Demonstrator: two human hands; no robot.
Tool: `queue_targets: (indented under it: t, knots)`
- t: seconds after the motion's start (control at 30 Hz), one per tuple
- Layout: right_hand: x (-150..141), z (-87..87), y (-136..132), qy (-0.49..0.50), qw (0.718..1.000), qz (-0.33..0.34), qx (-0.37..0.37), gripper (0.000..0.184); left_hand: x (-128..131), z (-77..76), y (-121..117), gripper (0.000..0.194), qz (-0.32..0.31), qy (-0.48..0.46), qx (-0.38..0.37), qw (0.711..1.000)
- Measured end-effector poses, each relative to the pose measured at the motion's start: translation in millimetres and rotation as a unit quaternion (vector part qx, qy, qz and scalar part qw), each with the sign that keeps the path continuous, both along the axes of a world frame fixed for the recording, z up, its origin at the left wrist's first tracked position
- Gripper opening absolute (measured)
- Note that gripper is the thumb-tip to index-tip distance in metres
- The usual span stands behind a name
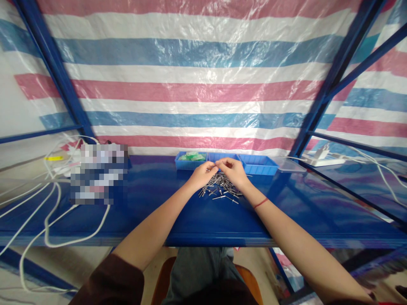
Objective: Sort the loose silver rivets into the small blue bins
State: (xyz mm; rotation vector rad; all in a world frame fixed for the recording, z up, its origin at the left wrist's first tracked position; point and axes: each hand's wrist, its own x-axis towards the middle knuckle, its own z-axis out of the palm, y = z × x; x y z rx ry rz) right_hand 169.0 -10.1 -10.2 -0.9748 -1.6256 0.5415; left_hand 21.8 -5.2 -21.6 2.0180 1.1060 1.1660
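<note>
Above a pile of small silver pop rivets (222, 182), my left hand (203, 174) and my right hand (233, 170) meet at the fingertips. The left fingers are curled toward the thumb in a pinch, with a small metallic glint between them. My right thumb and fingers are closed together against the left fingertips. Whatever they hold is too small and too covered to name. Several loose rivets lie spread on the blue table (197, 216) just in front of the pile.
Behind the hands stand three joined blue bins; the left bin (178, 163) holds green packets, and the right bin (259, 169) is beside a clear plastic lid (291, 165). White cables (57, 212) and blurred-out items occupy the left. A white power strip (324, 159) lies at right.
</note>
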Motion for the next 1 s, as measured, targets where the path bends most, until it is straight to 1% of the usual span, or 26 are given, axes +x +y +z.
queue_targets:
  t: [0.07,0.17,0.27,0.43,0.53,0.6,0.7,0.77,0.83,0.87,0.93,1.0]
  knots:
    - [0,0.8,-3,-0.054,0.998,-0.017,0.036,0.024,-1,-0.5,0,0.022,-0.008,0.012,0.002,1.000]
    - [-1,5.4,-11,-0.133,0.985,-0.028,0.109,0.019,-2,0.7,0,0.023,0.000,0.022,0.003,1.000]
    - [-1,10.7,-16,-0.166,0.973,-0.019,0.157,0.019,-3,4.4,-1,0.018,0.008,-0.007,0.000,1.000]
    - [3,13.0,-13,-0.166,0.971,-0.033,0.168,0.019,-4,9.9,0,0.019,0.019,-0.071,-0.023,0.997]
    - [4,12.7,-13,-0.171,0.972,-0.045,0.155,0.018,-5,11.6,0,0.016,0.027,-0.086,-0.020,0.996]
    - [4,13.1,-13,-0.178,0.972,-0.046,0.146,0.019,-5,12.6,-1,0.015,0.019,-0.089,-0.015,0.996]
    - [6,12.4,-11,-0.194,0.970,-0.048,0.141,0.022,-4,13.7,-2,0.019,0.005,-0.081,-0.015,0.997]
    - [10,9.3,-3,-0.200,0.967,-0.073,0.137,0.024,-4,13.8,-4,0.026,0.018,-0.057,-0.016,0.998]
    - [17,4.0,8,-0.205,0.961,-0.132,0.127,0.026,-5,13.1,-6,0.033,0.036,-0.003,0.005,0.999]
    - [21,0.8,14,-0.212,0.955,-0.170,0.122,0.027,-6,12.4,-6,0.034,0.039,0.033,0.027,0.998]
    - [30,-5.3,25,-0.249,0.931,-0.239,0.114,0.029,-7,10.7,-8,0.029,0.024,0.109,0.075,0.991]
    - [36,-9.5,31,-0.295,0.908,-0.276,0.111,0.030,-9,8.9,-10,0.022,-0.009,0.172,0.108,0.979]
